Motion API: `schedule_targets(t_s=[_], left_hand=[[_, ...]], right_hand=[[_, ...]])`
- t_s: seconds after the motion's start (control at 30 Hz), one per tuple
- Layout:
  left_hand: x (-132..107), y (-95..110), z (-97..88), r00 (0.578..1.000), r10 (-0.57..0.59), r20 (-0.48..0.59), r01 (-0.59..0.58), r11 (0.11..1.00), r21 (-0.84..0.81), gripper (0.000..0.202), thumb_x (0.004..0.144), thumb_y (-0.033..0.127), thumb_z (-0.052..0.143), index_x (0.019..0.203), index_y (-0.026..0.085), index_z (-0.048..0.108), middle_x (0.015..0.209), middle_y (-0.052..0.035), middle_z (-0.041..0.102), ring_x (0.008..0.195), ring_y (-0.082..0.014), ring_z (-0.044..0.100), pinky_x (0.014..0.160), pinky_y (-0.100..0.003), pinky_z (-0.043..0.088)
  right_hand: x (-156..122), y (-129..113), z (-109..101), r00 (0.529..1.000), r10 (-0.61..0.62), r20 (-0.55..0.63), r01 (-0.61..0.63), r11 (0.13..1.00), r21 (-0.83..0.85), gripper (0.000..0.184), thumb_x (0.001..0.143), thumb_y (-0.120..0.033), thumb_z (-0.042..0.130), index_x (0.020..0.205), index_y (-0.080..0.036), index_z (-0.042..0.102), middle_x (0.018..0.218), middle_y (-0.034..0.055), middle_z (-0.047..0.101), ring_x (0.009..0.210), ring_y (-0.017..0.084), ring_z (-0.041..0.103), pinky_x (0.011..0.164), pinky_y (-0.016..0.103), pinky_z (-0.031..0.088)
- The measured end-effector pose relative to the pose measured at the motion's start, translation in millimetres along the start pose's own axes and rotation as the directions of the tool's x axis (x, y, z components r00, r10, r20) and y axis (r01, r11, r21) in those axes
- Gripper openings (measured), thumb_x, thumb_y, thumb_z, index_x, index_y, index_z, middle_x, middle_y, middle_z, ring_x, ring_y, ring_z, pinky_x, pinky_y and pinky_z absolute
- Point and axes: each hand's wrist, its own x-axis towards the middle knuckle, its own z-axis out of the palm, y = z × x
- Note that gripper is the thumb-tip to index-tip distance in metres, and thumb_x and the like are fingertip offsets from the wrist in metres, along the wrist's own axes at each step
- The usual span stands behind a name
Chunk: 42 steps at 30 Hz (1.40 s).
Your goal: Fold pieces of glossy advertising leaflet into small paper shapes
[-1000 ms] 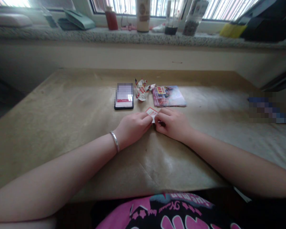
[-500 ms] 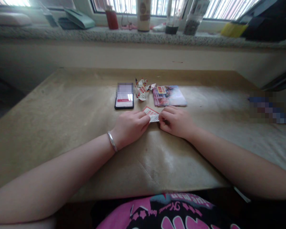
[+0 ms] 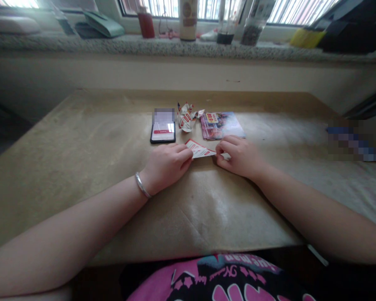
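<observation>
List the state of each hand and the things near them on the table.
Red-and-white paper: folded, spanning both hands
Left hand: gripping its left end
Right hand: pinching its right tip
Phone: face up, screen lit
Creased paper: folded, spiky
Printed leaflets: lying flat

The tan desk (image 3: 188, 217) has its far edge right by a pale wall (image 3: 188, 71), speckled stone sill (image 3: 163, 47) above. Barred windows (image 3: 293, 12) are pretty blown out, soft sheen toward the desk's near edge.
</observation>
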Motion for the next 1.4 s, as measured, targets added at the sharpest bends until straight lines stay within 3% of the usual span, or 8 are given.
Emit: schedule_targets(t_s=[0.37, 0.73, 1.2, 1.4], left_hand=[[-3, -2, 2.0, 0.996, -0.084, 0.015, 0.085, 0.995, -0.044, 0.021, 0.092, 0.028, 0.048, 0.081, 0.018, 0.062, 0.084, -0.0029, 0.068, 0.072, -0.0155, 0.06, 0.057, -0.026, 0.036], [-5, -4, 2.0, 0.997, -0.072, 0.036, 0.074, 0.996, -0.046, 0.022, 0.093, 0.028, 0.046, 0.081, 0.018, 0.062, 0.084, -0.003, 0.067, 0.074, -0.016, 0.061, 0.058, -0.026, 0.037], [-5, -5, 5.5, 0.997, -0.077, 0.015, 0.077, 0.996, -0.04, 0.019, 0.091, 0.027, 0.048, 0.078, 0.018, 0.059, 0.081, -0.0023, 0.065, 0.066, -0.0137, 0.058, 0.054, -0.025, 0.033], [-4, -5, 6.4, 0.997, -0.07, 0.012, 0.07, 0.997, -0.035, 0.018, 0.09, 0.027, 0.05, 0.078, 0.018, 0.06, 0.082, -0.0027, 0.065, 0.067, -0.0138, 0.058, 0.055, -0.025, 0.034]], right_hand=[[-6, 19, -6, 1.0, 0.015, 0.001, -0.015, 0.993, 0.12, 0.007, 0.077, -0.017, 0.053, 0.073, -0.02, 0.058, 0.078, 0.0042, 0.062, 0.072, 0.017, 0.056, 0.065, 0.028, 0.042], [-10, 32, -10, 0.999, 0.018, 0.039, -0.027, 0.975, 0.22, 0.006, 0.073, -0.016, 0.054, 0.071, -0.021, 0.056, 0.075, 0.0029, 0.06, 0.068, 0.016, 0.054, 0.063, 0.028, 0.043], [-9, 32, -9, 0.999, 0.054, 0.005, -0.053, 0.957, 0.285, 0.006, 0.07, -0.016, 0.054, 0.069, -0.021, 0.052, 0.072, 0.0026, 0.058, 0.066, 0.016, 0.055, 0.063, 0.029, 0.045], [-8, 30, -10, 0.991, 0.131, -0.022, -0.119, 0.949, 0.292, 0.006, 0.073, -0.017, 0.055, 0.071, -0.022, 0.052, 0.074, 0.0029, 0.06, 0.069, 0.017, 0.056, 0.066, 0.031, 0.045]])
